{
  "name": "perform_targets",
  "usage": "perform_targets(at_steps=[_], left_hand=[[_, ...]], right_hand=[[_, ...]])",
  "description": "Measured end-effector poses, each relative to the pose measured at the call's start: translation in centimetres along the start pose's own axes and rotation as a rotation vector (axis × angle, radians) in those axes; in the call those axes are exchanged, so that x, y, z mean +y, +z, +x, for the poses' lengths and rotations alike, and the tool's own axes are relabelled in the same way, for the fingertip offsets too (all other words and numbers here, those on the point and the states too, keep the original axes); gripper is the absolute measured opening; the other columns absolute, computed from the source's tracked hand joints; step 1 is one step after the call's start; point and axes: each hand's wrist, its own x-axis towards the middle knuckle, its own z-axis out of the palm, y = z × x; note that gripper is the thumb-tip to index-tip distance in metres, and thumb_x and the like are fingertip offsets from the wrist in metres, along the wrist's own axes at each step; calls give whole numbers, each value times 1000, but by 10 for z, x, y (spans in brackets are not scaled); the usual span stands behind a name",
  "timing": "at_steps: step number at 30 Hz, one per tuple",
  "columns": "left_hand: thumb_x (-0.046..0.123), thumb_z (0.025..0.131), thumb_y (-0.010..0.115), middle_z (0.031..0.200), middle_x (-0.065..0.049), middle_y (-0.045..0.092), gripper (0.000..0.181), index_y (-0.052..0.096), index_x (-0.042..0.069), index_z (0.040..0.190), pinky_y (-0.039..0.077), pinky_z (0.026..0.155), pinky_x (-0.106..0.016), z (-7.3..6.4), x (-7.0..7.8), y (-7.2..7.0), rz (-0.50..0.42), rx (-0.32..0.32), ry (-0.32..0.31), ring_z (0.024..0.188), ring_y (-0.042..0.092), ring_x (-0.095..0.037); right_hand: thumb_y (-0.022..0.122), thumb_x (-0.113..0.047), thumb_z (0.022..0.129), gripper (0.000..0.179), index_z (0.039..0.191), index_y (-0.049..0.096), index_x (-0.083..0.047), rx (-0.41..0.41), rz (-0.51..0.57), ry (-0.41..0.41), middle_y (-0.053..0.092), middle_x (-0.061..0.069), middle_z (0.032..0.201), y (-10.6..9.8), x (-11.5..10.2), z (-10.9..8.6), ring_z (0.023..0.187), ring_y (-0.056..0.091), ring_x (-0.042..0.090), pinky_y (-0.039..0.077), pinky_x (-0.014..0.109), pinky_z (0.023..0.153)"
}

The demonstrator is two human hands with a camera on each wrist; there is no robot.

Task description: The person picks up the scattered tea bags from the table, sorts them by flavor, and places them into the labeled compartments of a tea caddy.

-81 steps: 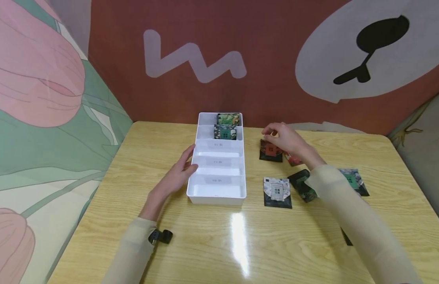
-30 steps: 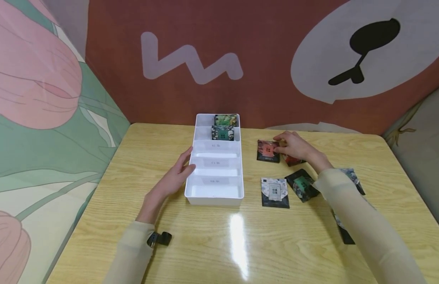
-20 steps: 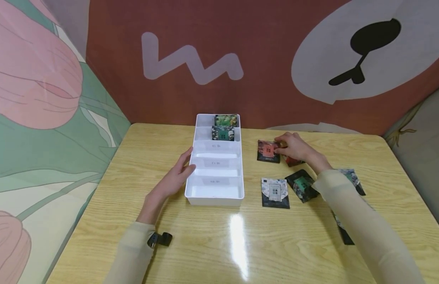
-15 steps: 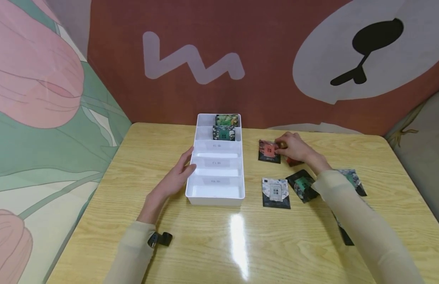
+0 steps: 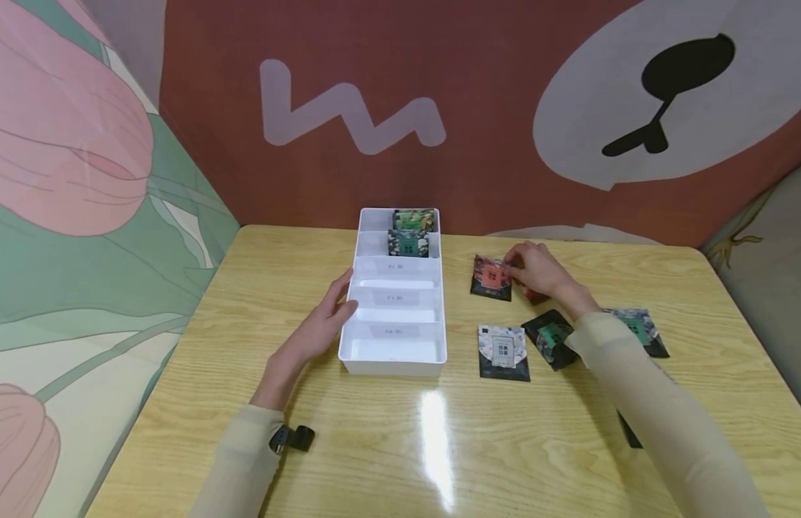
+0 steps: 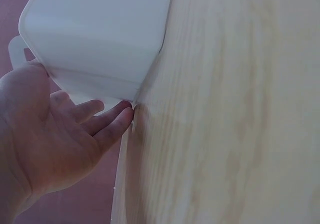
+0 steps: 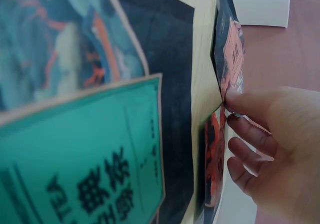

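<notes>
My right hand pinches the right edge of a black tea sachet with a red label. In the right wrist view the thumb lies on that red-labelled sachet, which tilts up from the table. A second red-patterned sachet lies partly hidden beneath the hand. My left hand rests against the left side of a white divided tray, its fingers fairly straight along the tray wall. Green-toned sachets stand in the tray's two far compartments; labels mark the three nearer ones.
A white-labelled sachet and a green-labelled sachet lie right of the tray. Another sachet lies farther right, and a dark sachet shows partly beneath the right sleeve. The wall borders the table's far edge.
The right hand has moved slightly right and down from above the red-labelled sachet to its edge; that sachet has turned and tilted a little. The left hand stays at the tray.
</notes>
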Motion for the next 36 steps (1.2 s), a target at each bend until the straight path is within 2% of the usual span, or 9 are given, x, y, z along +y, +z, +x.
perform_targets(at_steps=[2,5,12,16,27,36], left_hand=[[26,108,40,166,-18,14,64,5,22,161,32,116,-54,4,-8,1,3,7,10,142,38,-43],[31,108,41,166,-15,14,65,5,28,161,33,116,-54,6,-15,2,4,14,17,142,39,-41],[33,107,42,166,-14,16,63,7,32,161,34,115,-53,6,-15,2,7,13,18,141,41,-40],[35,107,41,166,-14,16,64,6,33,160,34,116,-53,6,-15,2,21,19,4,141,41,-39],[36,108,40,166,-14,16,63,5,33,160,32,117,-54,7,-18,2,20,24,4,142,39,-40],[34,108,40,165,-15,19,63,6,31,161,33,116,-53,7,-22,3,-1,18,42,142,40,-39]], right_hand=[[58,-14,101,22,117,62,0,1,30,19,66,19,106,0,-1,-1,83,62,26,51,46,84],[56,-17,102,20,114,63,-2,-7,60,39,68,15,96,0,-2,-2,66,59,19,50,37,68],[56,-16,102,18,111,65,-4,11,74,61,69,14,92,0,-3,-5,60,56,18,47,32,58],[53,-14,103,19,111,66,-3,37,98,57,70,15,90,-1,-3,-7,59,57,19,47,33,58],[54,-17,103,20,109,69,-5,116,102,66,73,16,101,-3,-5,-9,72,60,21,47,37,68],[55,-22,103,20,107,70,-10,135,134,71,74,12,99,-5,-6,-13,77,65,21,49,39,71]])
